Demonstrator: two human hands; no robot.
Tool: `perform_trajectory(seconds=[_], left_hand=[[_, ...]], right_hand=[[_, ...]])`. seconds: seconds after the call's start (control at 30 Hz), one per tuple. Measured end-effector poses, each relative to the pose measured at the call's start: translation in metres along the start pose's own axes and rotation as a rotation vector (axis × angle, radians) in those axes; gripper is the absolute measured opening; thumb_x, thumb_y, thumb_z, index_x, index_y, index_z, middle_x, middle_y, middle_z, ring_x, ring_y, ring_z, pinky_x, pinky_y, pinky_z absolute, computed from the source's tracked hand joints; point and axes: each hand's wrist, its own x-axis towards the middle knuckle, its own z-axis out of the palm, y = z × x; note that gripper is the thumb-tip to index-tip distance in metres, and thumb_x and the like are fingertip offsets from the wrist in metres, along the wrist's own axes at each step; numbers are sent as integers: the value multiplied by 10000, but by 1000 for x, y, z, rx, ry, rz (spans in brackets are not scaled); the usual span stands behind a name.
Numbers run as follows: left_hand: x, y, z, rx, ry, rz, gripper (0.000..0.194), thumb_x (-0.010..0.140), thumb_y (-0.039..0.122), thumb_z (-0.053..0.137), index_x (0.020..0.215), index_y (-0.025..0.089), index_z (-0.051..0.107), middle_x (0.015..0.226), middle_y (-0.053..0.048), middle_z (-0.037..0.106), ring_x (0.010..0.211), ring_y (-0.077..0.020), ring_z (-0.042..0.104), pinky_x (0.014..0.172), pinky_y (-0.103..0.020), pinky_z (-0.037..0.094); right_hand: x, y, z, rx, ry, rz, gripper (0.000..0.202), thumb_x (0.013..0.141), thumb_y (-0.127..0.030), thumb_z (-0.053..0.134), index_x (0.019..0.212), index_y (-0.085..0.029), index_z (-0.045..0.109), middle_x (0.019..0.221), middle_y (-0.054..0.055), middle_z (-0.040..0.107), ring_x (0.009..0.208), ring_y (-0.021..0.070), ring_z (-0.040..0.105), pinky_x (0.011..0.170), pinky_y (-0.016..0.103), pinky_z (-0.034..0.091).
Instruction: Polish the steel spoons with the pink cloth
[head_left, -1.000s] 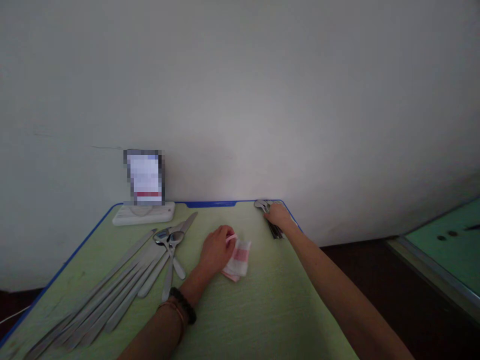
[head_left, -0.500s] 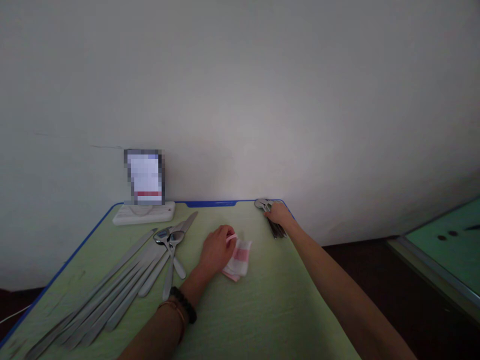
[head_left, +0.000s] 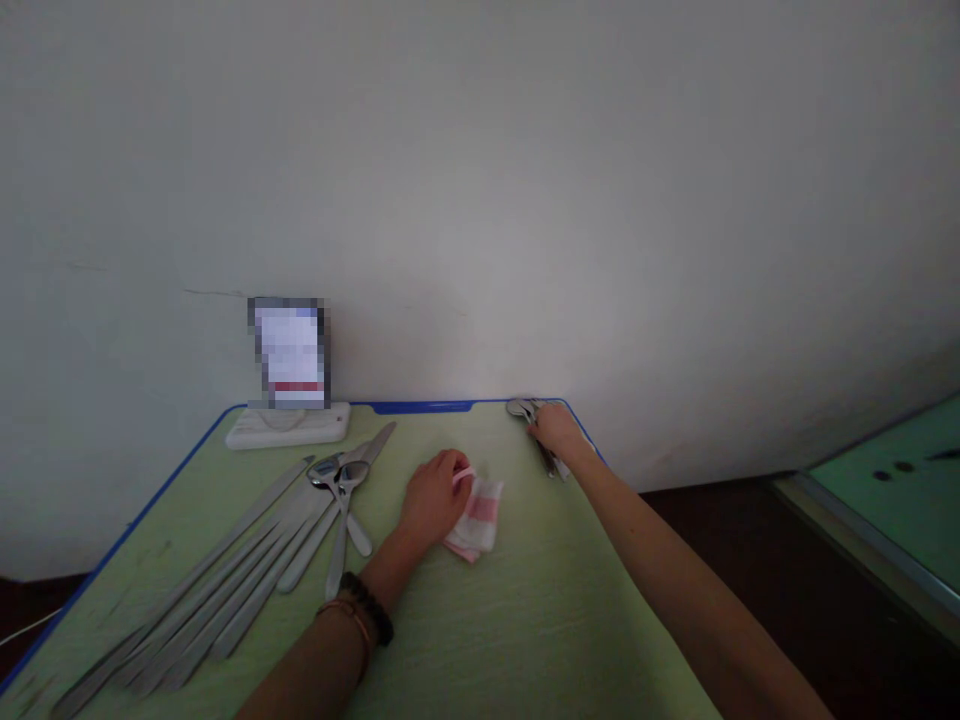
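Observation:
In the head view my left hand rests on the green table with its fingers closed on a pink and white cloth, which hangs out to the right of the hand. My right hand reaches to the far right corner, fingers curled down around metal spoons lying there. Their bowls point to the back left and some handles show below the hand. Exactly which pieces it grips is partly hidden. Left of my left hand lie table knives in a fan, with spoons across their upper end.
A phone with a blurred screen leans upright on a white power strip-like block at the back left. The table's blue edge runs along the wall. A green panel stands at the right beyond dark floor.
My right hand has shifted slightly at the corner, and the cutlery handles beneath it have spread a little. The left hand and cloth have stayed in place.

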Motion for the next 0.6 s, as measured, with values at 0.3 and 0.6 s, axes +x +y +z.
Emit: perform_trajectory(seconds=[0.3,0.6], left_hand=[[0,0,-1,10,-5,3,74,831,206,476,889,200,522,866,-14,624,789,-167,569,711,-274,393],[0,1,-1,23,-24,-13,78,836,210,469,891,203,525,877,-16,627,797,-168,567,718,-277,387]], right_hand=[[-3,0,-1,3,39,-1,274,789,-338,580,991,-174,665,1029,130,673,990,201,610,801,238,428],[-6,-3,-3,-2,37,1,261,779,-311,587,968,-152,674,1046,150,664,971,234,622,771,274,458]])
